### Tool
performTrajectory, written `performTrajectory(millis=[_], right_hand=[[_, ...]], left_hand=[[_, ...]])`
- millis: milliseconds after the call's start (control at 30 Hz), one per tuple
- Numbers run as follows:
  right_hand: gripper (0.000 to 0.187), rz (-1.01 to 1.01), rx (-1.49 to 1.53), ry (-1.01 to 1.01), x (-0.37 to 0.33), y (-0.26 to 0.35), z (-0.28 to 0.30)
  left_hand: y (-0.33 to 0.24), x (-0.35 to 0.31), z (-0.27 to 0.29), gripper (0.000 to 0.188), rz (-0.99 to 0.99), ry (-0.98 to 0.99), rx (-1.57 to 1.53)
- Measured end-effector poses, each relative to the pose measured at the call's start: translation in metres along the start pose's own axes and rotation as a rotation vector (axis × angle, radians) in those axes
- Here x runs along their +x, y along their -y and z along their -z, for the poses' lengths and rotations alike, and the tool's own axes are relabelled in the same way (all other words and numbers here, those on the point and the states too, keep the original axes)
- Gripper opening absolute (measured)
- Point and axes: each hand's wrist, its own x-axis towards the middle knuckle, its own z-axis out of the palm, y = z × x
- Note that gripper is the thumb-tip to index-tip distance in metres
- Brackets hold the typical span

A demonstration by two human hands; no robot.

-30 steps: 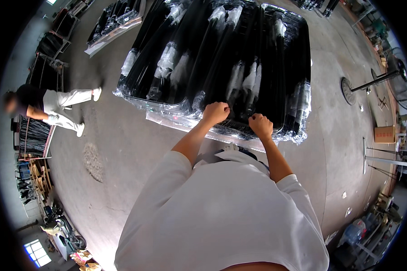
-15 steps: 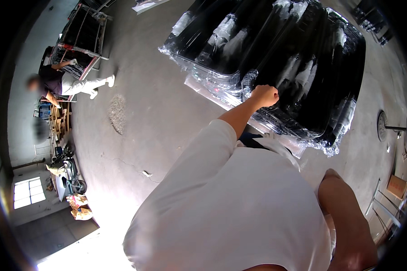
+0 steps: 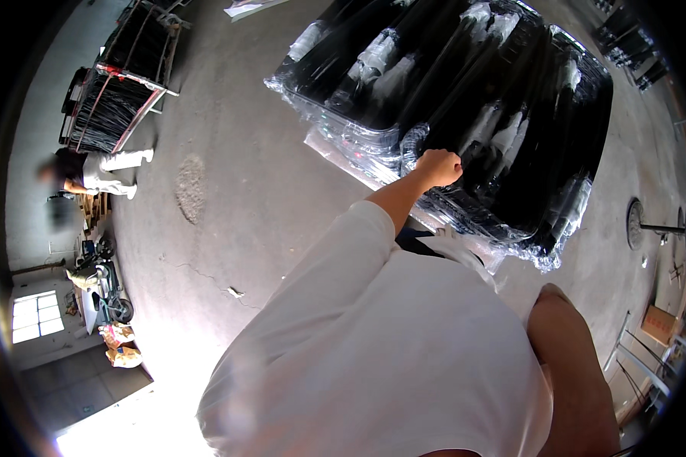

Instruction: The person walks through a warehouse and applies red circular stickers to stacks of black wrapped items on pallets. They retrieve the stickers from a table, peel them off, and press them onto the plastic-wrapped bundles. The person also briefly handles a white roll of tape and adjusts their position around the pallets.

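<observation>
My left hand (image 3: 439, 167) is closed in a fist over the near edge of a large stack of black parts wrapped in clear plastic film (image 3: 503, 179). Its curled fingers hide whatever they may hold. Bunched, shiny film (image 3: 413, 145) lies right beside the wrist, and black tube-like lengths run along the top of the stack. On the lower right my bare right arm (image 3: 568, 358) is bent, and the hand at its end does not show.
A person (image 3: 91, 174) in a dark top and pale trousers stands by a rack of black parts (image 3: 122, 99) at the left. A scooter (image 3: 113, 289) is below. To the right are a round-based stand (image 3: 634, 223), a cardboard box (image 3: 659, 324) and a metal frame (image 3: 640, 354).
The view has shifted slightly. The other person has moved away from the rack, lower in the picture. My left fist stays at the same spot on the wrapped stack.
</observation>
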Motion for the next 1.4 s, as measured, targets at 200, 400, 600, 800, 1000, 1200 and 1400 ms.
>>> performTrajectory(millis=[200,400,600,800,1000,1200,1400], right_hand=[[0.021,-0.005,-0.016,-0.039,-0.002,-0.001,0.003],[0.021,-0.011,-0.182,-0.234,-0.019,-0.006,0.025],[0.022,-1.088,-0.659,-0.022,-0.113,-0.081,0.013],[0.039,-1.328,-1.155,0.718,-0.334,-0.079,0.002],[0.037,-1.768,-0.917,0.676,-0.313,-0.094,0.001],[0.030,-1.709,-0.977,0.618,-0.315,-0.094,-0.001],[0.023,-1.590,-1.074,0.553,-0.316,-0.092,-0.004]], left_hand=[[-0.002,-0.003,0.002,0.021,0.002,-0.002,-0.011],[-0.005,-0.002,0.005,0.021,0.003,-0.013,-0.013],[0.002,-0.003,0.000,0.022,-0.011,-0.065,-0.031],[-0.005,-0.002,0.002,0.020,-0.002,-0.090,-0.038],[-0.003,-0.008,-0.002,0.012,-0.051,-0.272,-0.037],[0.004,-0.009,-0.013,0.012,-0.116,-0.371,-0.030],[0.003,-0.010,-0.014,0.012,-0.124,-0.381,0.018]])
